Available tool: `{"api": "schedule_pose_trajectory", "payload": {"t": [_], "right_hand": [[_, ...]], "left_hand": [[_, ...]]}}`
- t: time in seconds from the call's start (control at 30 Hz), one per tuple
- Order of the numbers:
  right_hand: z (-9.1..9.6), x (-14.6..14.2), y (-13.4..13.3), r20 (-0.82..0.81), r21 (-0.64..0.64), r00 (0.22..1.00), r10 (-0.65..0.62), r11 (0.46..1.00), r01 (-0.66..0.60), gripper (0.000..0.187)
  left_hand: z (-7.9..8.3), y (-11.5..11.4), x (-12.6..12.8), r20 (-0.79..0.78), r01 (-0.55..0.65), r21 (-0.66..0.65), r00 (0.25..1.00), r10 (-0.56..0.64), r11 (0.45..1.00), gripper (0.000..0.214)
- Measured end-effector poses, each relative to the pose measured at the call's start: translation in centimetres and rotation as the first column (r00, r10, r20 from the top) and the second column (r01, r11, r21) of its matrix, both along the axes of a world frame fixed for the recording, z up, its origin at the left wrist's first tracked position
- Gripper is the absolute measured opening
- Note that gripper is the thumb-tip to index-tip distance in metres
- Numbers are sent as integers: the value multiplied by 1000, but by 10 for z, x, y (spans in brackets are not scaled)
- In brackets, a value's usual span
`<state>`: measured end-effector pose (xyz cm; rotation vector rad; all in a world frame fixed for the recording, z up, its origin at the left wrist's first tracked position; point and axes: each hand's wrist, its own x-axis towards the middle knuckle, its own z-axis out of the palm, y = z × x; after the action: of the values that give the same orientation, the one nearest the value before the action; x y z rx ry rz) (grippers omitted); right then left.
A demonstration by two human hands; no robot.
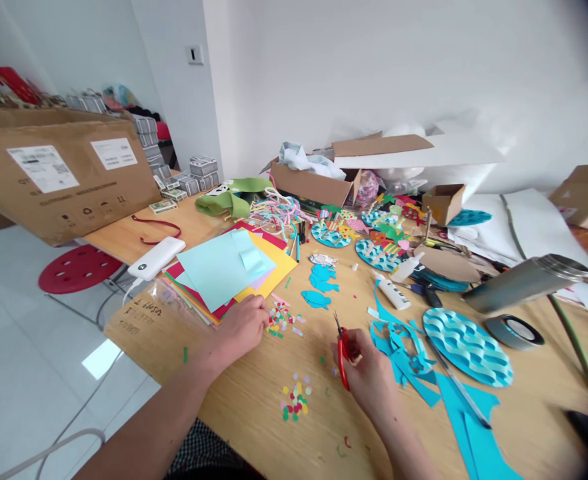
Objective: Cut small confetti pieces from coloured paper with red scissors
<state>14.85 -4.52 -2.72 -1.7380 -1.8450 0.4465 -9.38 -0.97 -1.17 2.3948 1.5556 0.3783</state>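
My right hand [374, 373] is closed around small red-handled scissors [343, 357], their thin metal blades pointing away from me above the wooden table [254, 413]. My left hand [244, 328] rests at the near edge of a stack of coloured paper [217, 270], its fingers curled together at a pile of small coloured paper bits [281, 319]. Whatever sits between those fingertips is hidden. Nearer to me lies a second pile of round paper dots [297, 403]. Several blue paper fish [317, 299] lie beyond, between the two hands.
On the right are blue paper scraps [404, 353], a wavy-patterned blue oval [467, 345], a pen [461, 390], a tape roll [514, 331], a steel flask [527, 283] and a glue bottle [393, 292]. A power bank [157, 259] and large carton [64, 173] stand left.
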Motion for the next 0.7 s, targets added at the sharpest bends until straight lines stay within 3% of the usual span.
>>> {"api": "schedule_pose_trajectory", "payload": {"t": [0.7], "right_hand": [[5,-1,-1,-35,37,999,-29,999,30,10]], "left_hand": [[3,-7,-1,-52,-8,13,999,9,1000,31]]}}
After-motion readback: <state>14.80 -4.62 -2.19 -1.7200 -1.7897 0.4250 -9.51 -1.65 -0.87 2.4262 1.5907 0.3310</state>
